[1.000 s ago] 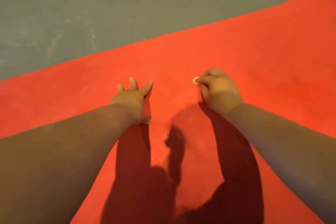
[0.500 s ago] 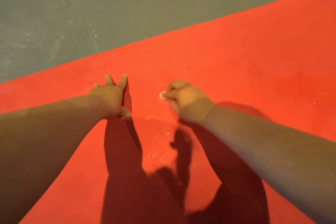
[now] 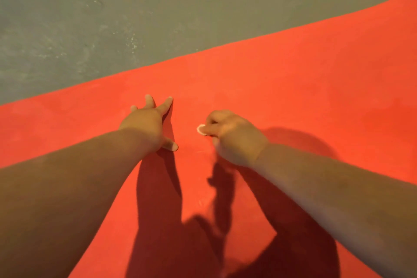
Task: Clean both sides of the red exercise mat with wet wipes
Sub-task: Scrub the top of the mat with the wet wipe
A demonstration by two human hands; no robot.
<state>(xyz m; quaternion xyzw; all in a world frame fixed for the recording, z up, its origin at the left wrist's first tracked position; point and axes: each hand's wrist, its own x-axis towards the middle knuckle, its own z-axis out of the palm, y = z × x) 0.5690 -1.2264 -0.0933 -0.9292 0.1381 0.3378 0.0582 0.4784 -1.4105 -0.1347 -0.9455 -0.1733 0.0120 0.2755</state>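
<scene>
Shifted since one second ago: both hands now lie further toward the left end of the red exercise mat (image 3: 304, 88), and the gap between them is narrower.

Item 1, red exercise mat: spread flat on the floor (image 3: 158, 18). It fills the near and right part of the head view, and its far edge runs on a slant from lower left to upper right.

Item 2, left hand (image 3: 146, 124): palm down on the mat, a little inside its far edge. The fingers are straight and spread, the thumb is out to the side, and it holds nothing.

Item 3, right hand (image 3: 234, 137): on the mat just beside the left hand, apart from it. The fingers are curled and pinch the wet wipe (image 3: 200, 130).

Item 4, wet wipe: only a small white tip shows at the fingertips. It is low against the mat surface, but contact cannot be told for sure.

Item 5, floor: grey with pale scuffs, beyond the mat's far edge.

Item 6, shadows (image 3: 162, 210): dark shapes of both arms cast on the mat's near part.
</scene>
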